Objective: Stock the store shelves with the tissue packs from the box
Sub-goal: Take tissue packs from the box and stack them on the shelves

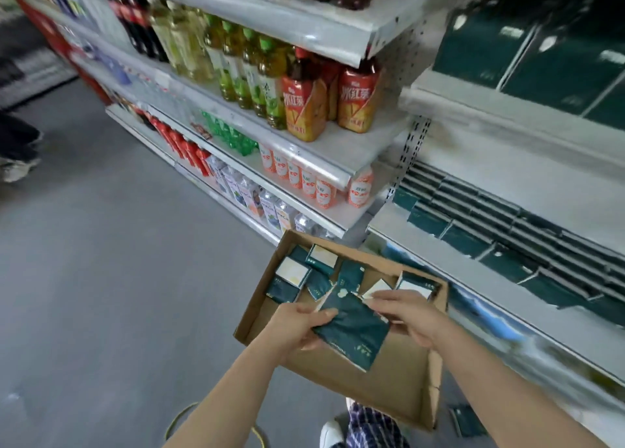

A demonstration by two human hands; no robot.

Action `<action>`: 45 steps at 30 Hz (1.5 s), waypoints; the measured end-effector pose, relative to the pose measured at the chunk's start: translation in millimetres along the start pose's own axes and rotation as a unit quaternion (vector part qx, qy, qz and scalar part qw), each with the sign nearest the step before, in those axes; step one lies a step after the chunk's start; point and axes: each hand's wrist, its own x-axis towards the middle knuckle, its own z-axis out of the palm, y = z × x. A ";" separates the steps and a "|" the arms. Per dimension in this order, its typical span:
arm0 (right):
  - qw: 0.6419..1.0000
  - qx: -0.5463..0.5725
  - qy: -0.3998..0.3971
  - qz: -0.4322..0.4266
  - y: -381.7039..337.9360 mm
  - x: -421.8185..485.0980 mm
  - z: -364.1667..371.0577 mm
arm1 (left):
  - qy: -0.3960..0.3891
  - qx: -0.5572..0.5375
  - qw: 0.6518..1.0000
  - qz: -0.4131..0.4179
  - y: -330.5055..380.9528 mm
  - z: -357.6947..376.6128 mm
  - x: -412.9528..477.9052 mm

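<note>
- Store aisle, head view: shelf (382, 217) at right holds rows of green packs (466, 241).
- Left hand (301, 326) grips one edge of a tissue pack (355, 329), right hand (412, 315) pinches the other, above the box (399, 386).
- Such a light pinch could let it drop beside the box.

Bottled drinks (297, 99) above grey floor (101, 278)

Your wear, itemised: navy-and-white checked fabric trousers (370, 425), one leg showing at the lower edge. One white rounded-toe shoe (333, 434). Your left hand (301, 326) and right hand (417, 317): bare, forearms uncovered.
</note>
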 end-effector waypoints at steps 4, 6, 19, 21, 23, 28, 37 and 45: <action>0.987 0.156 0.027 0.001 8.3 -43.1 -10.9 | 0.046 -0.134 0.989 0.051 29.7 11.2 -27.6; 0.973 0.231 0.022 -0.007 11.6 -56.8 -12.4 | 0.033 -0.171 0.982 0.068 44.7 24.6 -38.9; 0.925 0.302 0.062 -0.223 -16.9 -143.4 -68.2 | -0.078 -0.111 0.973 0.186 85.4 101.6 -102.2; 0.926 0.286 0.060 -0.238 -10.4 -158.5 -84.4 | -0.081 -0.081 0.974 0.194 87.4 115.7 -109.7; 0.927 0.272 0.063 -0.249 -2.9 -173.9 -103.1 | -0.073 -0.056 0.972 0.214 92.0 133.9 -116.5; 0.918 0.283 0.096 -0.260 27.6 -218.1 -155.4 | -0.119 -0.014 0.962 0.246 98.9 192.8 -131.2; 0.885 0.310 0.209 -0.276 116.1 -337.8 -268.2 | -0.215 0.020 0.944 0.247 86.5 365.2 -153.2; 0.818 0.367 0.325 -0.300 168.9 -417.0 -357.9 | -0.297 0.088 0.912 0.268 94.1 508.5 -177.1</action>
